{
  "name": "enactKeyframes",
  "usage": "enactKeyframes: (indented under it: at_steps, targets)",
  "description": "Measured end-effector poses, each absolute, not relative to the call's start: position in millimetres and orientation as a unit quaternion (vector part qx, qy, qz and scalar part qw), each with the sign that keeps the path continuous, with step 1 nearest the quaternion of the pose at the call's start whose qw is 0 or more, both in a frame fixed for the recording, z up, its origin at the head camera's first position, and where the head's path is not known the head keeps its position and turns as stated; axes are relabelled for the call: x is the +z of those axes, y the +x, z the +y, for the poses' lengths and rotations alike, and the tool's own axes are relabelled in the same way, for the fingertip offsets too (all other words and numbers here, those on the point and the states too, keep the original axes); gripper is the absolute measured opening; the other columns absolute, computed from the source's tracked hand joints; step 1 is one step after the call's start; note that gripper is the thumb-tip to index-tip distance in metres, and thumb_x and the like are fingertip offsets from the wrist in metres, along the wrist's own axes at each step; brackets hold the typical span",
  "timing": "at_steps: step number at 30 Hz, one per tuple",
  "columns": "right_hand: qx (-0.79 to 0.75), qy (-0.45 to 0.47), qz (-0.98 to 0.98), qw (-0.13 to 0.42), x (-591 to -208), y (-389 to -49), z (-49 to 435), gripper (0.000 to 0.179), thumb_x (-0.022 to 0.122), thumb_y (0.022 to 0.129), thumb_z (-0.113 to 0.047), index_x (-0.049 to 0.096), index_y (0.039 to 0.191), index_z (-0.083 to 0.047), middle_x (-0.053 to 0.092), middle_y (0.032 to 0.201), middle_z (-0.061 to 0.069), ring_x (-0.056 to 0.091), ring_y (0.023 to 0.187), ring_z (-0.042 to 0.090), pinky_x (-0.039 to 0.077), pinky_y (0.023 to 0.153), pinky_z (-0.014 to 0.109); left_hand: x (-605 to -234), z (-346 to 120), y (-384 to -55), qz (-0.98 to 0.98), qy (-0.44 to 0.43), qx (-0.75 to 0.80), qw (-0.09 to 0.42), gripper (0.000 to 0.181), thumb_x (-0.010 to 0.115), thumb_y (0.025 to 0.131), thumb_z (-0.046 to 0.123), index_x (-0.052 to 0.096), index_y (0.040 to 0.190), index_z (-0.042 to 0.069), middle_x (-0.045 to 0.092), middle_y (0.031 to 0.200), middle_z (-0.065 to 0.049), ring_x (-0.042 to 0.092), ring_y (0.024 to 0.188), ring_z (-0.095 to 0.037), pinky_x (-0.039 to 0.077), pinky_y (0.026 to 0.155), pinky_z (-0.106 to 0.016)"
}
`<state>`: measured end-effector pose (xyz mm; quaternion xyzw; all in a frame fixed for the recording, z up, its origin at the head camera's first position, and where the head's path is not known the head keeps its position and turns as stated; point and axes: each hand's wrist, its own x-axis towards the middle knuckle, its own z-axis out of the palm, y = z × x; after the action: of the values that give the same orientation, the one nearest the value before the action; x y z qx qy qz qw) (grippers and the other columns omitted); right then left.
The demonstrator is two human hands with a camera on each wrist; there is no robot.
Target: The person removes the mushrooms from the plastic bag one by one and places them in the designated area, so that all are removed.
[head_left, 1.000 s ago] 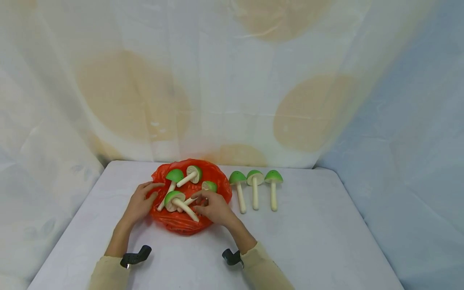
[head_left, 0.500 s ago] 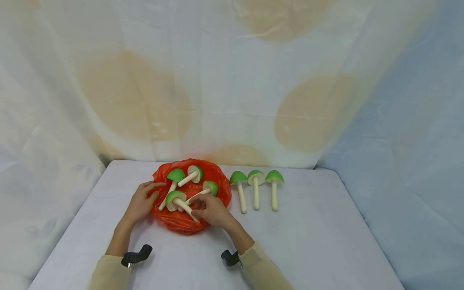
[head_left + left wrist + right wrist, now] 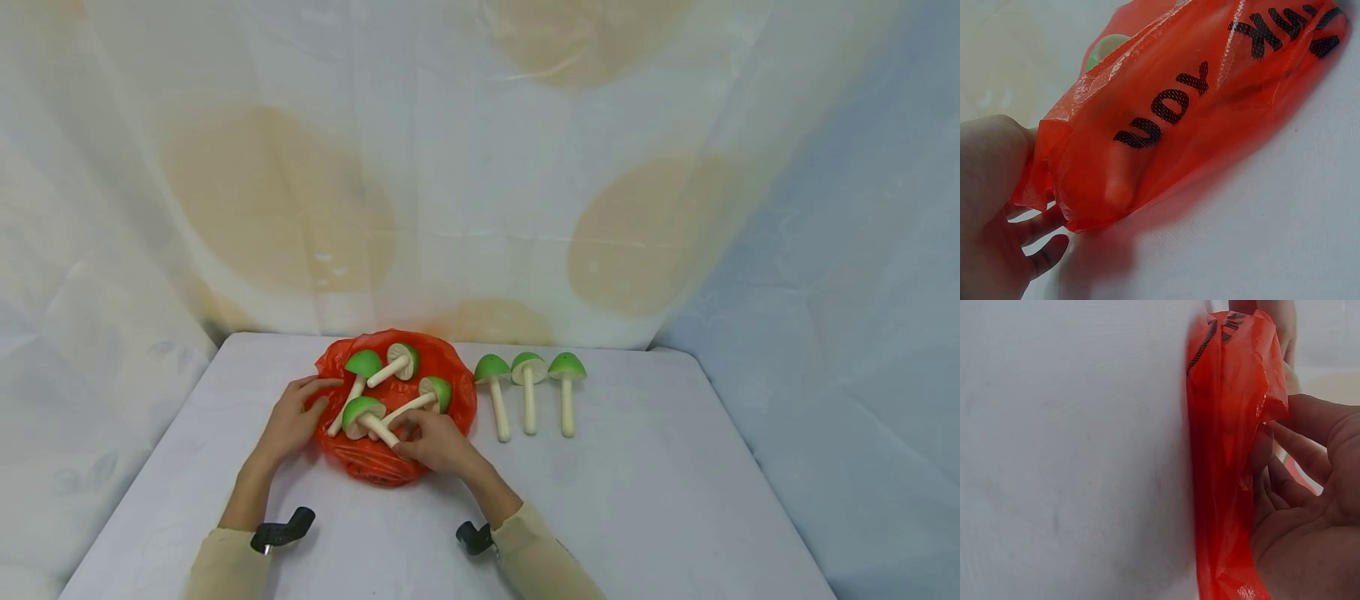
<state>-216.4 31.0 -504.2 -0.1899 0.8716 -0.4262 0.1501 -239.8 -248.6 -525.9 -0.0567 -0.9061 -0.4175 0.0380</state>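
Observation:
An open red plastic bag (image 3: 367,467) lies on the table with several green-capped toy mushrooms in it. My left hand (image 3: 292,421) holds the bag's left rim; in the left wrist view the red film (image 3: 1041,181) runs in between its fingers. My right hand (image 3: 438,442) reaches over the near right side of the bag and pinches the stem end of the nearest toy mushroom (image 3: 363,408), its fingers covering that end. A second mushroom (image 3: 437,393) lies just beyond these fingers. Two more, one upright-looking (image 3: 363,363) and one slanted (image 3: 405,360), lie farther back.
Right of the bag, three toy mushrooms lie in a row, left (image 3: 492,368), middle (image 3: 528,368) and right (image 3: 567,367), stems toward me. The white table (image 3: 660,483) ends at a patterned cloth wall (image 3: 480,208) behind. Black lettering (image 3: 1172,103) marks the bag's side.
My right hand has shifted slightly left and toward me, its fingers closing on the nearest mushroom's stem end. The mushroom behind it shows more now. My left hand has stayed put.

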Motion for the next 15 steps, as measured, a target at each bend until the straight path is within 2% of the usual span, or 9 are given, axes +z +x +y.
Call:
enactKeyframes:
  at_steps: [15]
  targets:
    - [-0.436,-0.193,0.865,0.158,-510.0,-217.1,32.0,0.026,0.077,0.089,-0.021,0.07,0.113,-0.022,0.071,0.089,-0.01,0.063,0.081,0.002,0.054,0.068,0.022,-526.9,-246.8,-240.6,-0.904,-0.068,-0.419,0.055,0.034,0.047,0.101,0.005,0.064,0.131,0.008,0.044,0.143,-0.028,0.035,0.137,-0.047,0.028,0.109,-0.071]
